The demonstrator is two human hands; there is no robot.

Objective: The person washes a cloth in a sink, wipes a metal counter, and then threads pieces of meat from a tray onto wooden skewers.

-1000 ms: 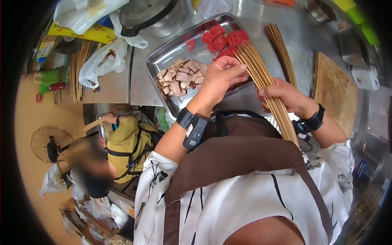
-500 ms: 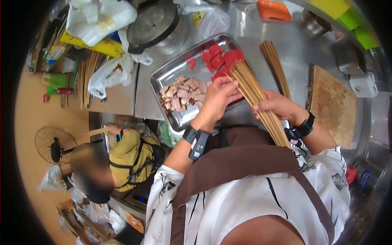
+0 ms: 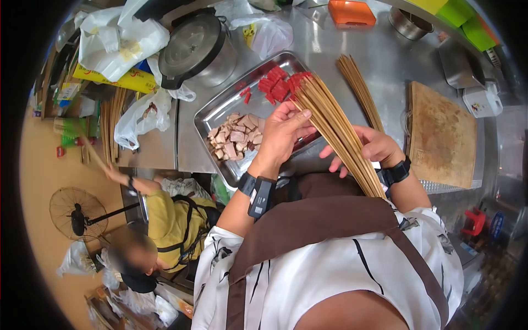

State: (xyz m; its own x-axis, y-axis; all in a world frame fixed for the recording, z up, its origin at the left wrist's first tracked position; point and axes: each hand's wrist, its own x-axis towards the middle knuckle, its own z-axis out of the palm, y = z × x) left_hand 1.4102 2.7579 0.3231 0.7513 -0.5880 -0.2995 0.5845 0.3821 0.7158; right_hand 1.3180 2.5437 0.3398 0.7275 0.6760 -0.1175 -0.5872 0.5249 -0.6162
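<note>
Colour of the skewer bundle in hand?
The skewer bundle is tan-brown, seen best in the head view.

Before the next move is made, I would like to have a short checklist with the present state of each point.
1. Left hand grips the held bundle of sticks: ok, near its upper end.
2. Right hand is closed on the bundle: not ok, it is spread open, partly behind the sticks.
3. Red pieces lie apart from the pale pieces in the tray: ok, where visible.
4. Every held stick carries a red piece: cannot tell, the upper ends overlap.
5. Right hand is free of the second bundle: cannot tell, that bundle's near end meets the hand in this view.
</note>
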